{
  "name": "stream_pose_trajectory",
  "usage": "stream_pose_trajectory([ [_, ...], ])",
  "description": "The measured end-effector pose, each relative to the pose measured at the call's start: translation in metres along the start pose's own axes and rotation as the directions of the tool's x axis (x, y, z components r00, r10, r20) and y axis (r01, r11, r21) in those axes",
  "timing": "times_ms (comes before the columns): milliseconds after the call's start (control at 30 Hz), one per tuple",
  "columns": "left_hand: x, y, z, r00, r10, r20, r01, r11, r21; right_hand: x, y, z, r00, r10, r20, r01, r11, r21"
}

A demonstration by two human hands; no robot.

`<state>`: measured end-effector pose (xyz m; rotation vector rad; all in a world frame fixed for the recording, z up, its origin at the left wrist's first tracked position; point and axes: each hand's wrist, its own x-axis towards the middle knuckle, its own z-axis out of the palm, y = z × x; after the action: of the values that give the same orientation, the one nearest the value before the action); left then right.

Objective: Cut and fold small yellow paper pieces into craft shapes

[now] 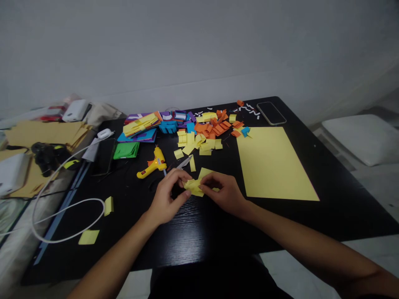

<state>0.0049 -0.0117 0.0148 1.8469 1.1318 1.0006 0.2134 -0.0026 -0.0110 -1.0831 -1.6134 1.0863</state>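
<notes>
Between my two hands, near the front middle of the black table, is a small bunch of yellow paper (193, 187). My left hand (168, 197) pinches its left side with thumb and fingers. On the other side, the fingertips of my right hand (225, 191) are closed on the paper. A flat yellow paper piece (205, 172) lies just behind, partly covered by my right hand. Scissors (184, 162) rest behind my left hand, their handles partly hidden. The yellow glue gun (156, 162) lies to the left of them.
Folded yellow paper pieces (204, 145) and orange ones (218, 124) are heaped at the back. A large yellow sheet (277, 164) lies right, a phone (271, 113) behind it. A white cable (75, 203) loops at left near loose yellow pieces (89, 237). Green paper (126, 150) lies back left.
</notes>
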Motion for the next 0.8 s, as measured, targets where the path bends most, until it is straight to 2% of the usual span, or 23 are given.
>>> stream_pose_trajectory([
  [67, -0.001, 0.0, 0.003, 0.998, 0.041, -0.036, -0.037, 0.993, 0.11, 0.0, 0.002, 0.001, 0.999, 0.031, -0.032, -0.029, 0.999, 0.033],
  [133, -0.001, 0.0, 0.007, 0.996, 0.037, -0.076, -0.024, 0.986, 0.164, -0.001, 0.004, 0.002, 0.998, 0.046, -0.045, -0.043, 0.997, 0.067],
  [333, 0.0, 0.003, 0.009, 0.994, 0.049, -0.1, -0.029, 0.982, 0.187, -0.003, 0.004, 0.005, 0.999, 0.019, -0.042, -0.018, 1.0, 0.024],
  [500, 0.001, 0.001, 0.01, 0.995, 0.01, -0.097, 0.006, 0.987, 0.161, -0.002, 0.004, 0.005, 0.998, 0.012, -0.066, -0.011, 1.0, 0.015],
  [800, 0.004, -0.005, 0.017, 0.984, -0.149, -0.101, 0.143, 0.988, -0.059, -0.005, 0.004, 0.008, 1.0, -0.003, -0.029, 0.004, 0.999, 0.037],
])
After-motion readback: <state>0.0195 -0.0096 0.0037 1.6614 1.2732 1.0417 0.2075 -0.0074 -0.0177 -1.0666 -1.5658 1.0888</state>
